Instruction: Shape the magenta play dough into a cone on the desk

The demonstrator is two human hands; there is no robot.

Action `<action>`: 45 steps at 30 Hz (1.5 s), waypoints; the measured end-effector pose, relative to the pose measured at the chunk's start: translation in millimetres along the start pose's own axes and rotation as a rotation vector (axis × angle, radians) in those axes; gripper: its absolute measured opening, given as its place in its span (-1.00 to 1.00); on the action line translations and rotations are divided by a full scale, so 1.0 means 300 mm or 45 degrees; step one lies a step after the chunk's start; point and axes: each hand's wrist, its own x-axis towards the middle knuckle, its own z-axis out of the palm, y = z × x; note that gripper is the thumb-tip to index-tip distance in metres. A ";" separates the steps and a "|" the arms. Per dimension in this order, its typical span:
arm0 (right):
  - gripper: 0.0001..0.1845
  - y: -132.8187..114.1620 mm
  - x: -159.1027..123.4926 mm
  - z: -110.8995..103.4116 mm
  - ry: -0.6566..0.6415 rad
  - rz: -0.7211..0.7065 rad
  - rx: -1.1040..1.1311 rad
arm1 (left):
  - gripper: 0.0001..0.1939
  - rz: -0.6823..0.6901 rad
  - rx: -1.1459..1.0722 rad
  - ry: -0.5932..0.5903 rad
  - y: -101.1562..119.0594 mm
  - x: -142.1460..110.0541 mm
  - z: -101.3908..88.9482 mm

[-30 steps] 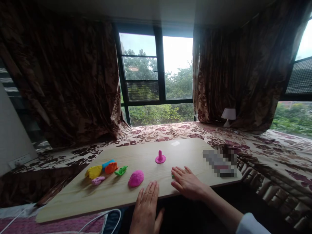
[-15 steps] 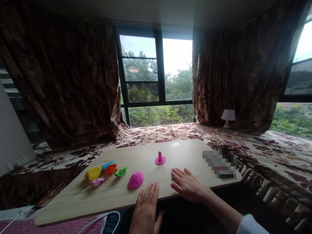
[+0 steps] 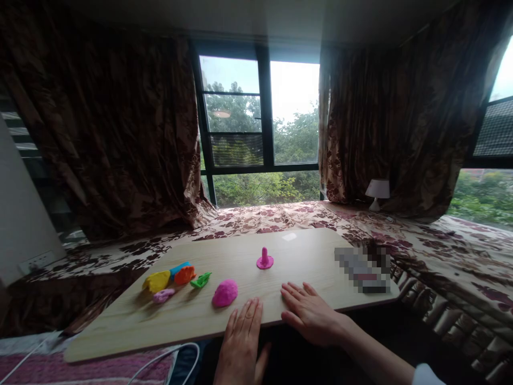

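Observation:
My right hand [image 3: 306,310] lies palm down on the light wooden board [image 3: 304,256], fingers stretched; what is beneath the palm is hidden. Flat at the board's near edge rests my left hand [image 3: 242,337], its fingers straight and its thumb apart. Just beyond its fingertips sits a rounded lump of magenta modelling clay [image 3: 225,293]. Farther back, a magenta clay disc with an upright stem [image 3: 265,260] stands near the middle of the board.
On the left are pieces of yellow clay [image 3: 156,282], blue clay [image 3: 179,269], orange clay [image 3: 185,275], pale pink clay [image 3: 163,295] and green clay [image 3: 201,279]. A blurred-out object [image 3: 363,271] lies at the right. A white cable [image 3: 196,355] loops below the board.
My right hand has shifted slightly toward me, and the bit of green seen at its fingers before is now out of sight. My left hand stays nearly still. The view has moved slightly.

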 end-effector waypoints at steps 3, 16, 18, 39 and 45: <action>-0.37 0.021 0.085 -0.025 0.034 0.028 -0.020 | -0.37 0.049 0.045 0.073 -0.017 -0.001 0.023; -0.36 0.004 0.029 -0.004 0.038 -0.006 0.113 | -0.37 0.032 0.057 0.050 -0.014 0.003 0.016; -0.40 0.047 0.118 -0.037 0.048 0.002 0.137 | -0.37 0.078 0.086 0.118 -0.028 0.006 0.033; -0.30 0.036 -0.038 0.013 0.099 0.029 -0.030 | -0.35 0.038 0.066 -0.011 -0.010 0.007 0.001; -0.26 0.052 0.000 -0.006 0.102 0.035 -0.046 | -0.36 0.096 0.075 0.049 -0.021 0.010 0.015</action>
